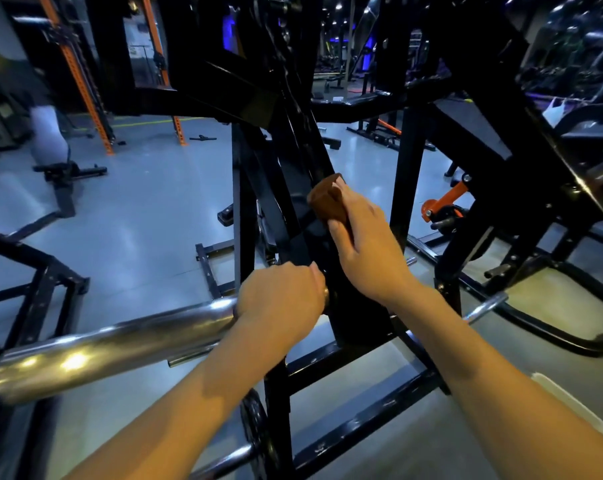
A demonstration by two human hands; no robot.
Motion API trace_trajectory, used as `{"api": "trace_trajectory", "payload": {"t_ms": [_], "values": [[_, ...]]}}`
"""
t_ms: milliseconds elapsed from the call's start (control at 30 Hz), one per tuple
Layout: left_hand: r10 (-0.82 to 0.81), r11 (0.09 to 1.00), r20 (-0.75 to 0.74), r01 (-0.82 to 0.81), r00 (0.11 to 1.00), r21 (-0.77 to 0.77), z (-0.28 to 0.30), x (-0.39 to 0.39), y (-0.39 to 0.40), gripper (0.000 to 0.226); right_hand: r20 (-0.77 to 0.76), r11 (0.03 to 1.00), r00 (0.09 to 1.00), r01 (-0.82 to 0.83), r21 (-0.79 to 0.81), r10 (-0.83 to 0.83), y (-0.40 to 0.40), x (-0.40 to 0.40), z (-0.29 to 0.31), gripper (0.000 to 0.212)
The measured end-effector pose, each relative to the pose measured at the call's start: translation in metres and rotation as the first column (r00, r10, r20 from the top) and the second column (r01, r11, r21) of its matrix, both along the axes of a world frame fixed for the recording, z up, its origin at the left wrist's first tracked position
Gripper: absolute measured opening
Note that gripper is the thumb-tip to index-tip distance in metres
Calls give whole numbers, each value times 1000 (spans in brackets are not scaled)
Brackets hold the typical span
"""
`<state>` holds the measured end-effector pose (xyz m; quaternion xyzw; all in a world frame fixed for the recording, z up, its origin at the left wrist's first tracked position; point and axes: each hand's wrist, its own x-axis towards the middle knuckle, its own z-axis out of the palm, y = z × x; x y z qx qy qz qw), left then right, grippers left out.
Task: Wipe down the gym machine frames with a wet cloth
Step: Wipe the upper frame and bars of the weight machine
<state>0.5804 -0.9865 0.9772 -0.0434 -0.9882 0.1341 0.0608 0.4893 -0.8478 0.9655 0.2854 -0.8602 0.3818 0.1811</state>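
the right hand (365, 244) presses a folded brown cloth (329, 199) flat against a slanted black frame bar (294, 188) of the gym machine, thumb at the cloth's near edge and fingers over its right side, so the damp face stays against the metal. the left hand (279, 299) is curled around the inner end of a chrome sleeve (120, 344) where it joins the frame, likely to steady the body, or the moving arm, while the other hand rubs. the cloth sits about midway up the bar, well above the floor (147, 216). the lower crossbars (365, 420) near the feet look not yet reached.
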Motion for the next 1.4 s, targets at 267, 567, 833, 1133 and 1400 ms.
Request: {"api": "trace_trajectory", "payload": {"t_ms": [267,567,833,1133,1400], "values": [[10,997,-3,-10,1000,-70,-2,3,4,41,0,998,1000,-1,57,1,4,8,2,58],[-106,988,-64,98,992,-118,-13,0,-3,40,-114,985,987,-101,136,117,7,-1,1,58],[112,985,-83,-100,990,137,-9,-2,0,31,-111,987,989,-78,137,93,-26,-42,38,56],[209,942,-97,-174,973,289,-10,-2,4,54,-195,962,963,-137,235,185,6,-2,2,59],[192,958,-106,-162,976,238,-9,0,6,57,-116,991,988,-91,93,101,-45,-71,64,55]]}}
